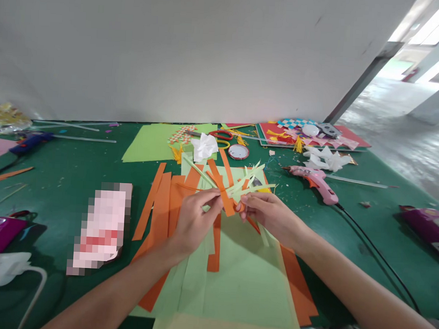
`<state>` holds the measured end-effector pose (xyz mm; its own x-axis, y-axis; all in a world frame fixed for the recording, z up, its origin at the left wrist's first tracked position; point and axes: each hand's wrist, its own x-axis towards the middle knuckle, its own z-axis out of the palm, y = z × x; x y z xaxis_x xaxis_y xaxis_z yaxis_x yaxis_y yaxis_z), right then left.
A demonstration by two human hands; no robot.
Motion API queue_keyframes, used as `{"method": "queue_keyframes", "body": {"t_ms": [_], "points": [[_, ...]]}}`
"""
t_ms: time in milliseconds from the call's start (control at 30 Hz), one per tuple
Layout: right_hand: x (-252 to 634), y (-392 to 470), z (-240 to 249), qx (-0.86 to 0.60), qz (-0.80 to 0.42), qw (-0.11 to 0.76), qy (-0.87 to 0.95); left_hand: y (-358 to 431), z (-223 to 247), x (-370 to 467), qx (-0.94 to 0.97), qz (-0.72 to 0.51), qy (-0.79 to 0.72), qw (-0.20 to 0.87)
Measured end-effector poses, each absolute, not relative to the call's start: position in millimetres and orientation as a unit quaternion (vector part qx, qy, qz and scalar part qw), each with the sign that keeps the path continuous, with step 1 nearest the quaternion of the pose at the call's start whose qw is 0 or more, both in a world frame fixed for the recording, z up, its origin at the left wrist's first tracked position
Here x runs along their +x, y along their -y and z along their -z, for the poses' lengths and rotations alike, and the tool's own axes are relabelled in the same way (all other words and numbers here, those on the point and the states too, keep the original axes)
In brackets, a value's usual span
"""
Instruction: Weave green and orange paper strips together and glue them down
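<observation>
My left hand (199, 221) is closed, pinching an orange paper strip (222, 190) that slants up and away from me. Close beside it, my right hand (258, 205) is also closed, its fingertips on a bent end of orange paper. Whether both hands hold one strip or two, I cannot tell. Under them lies a stack of pale green paper sheets (250, 279). Thin pale green strips (246, 180) are heaped just beyond my fingers. Wider orange paper strips (161, 205) lie to the left of the stack, and more orange paper (297, 281) sticks out at its right.
A pink glue gun (316, 182) with a black cord lies at right. Scissors (221, 134), crumpled white tissue (204, 147) and a round tin (238, 151) are at the back. A blurred-out pink object (104, 227) rests at left. A grey wall (173, 54) closes off the green table (57, 175).
</observation>
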<state>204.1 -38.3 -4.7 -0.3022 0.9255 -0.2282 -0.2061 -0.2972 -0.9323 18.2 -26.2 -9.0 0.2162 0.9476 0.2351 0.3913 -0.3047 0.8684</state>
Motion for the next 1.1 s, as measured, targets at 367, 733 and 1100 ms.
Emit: {"method": "queue_keyframes", "body": {"t_ms": [367,733,1100], "points": [[206.5,36.8,6.2,-0.423,-0.683,0.449,0.391,25.6,6.1,19.3,0.693,-0.406,-0.484,0.347],[208.0,33.5,6.0,-0.428,-0.696,0.462,0.345,26.2,10.2,19.6,0.678,-0.413,-0.476,0.378],[207.9,35.9,2.1,-0.431,-0.66,0.492,0.368,26.5,5.3,20.1,0.664,-0.41,-0.474,0.407]]}}
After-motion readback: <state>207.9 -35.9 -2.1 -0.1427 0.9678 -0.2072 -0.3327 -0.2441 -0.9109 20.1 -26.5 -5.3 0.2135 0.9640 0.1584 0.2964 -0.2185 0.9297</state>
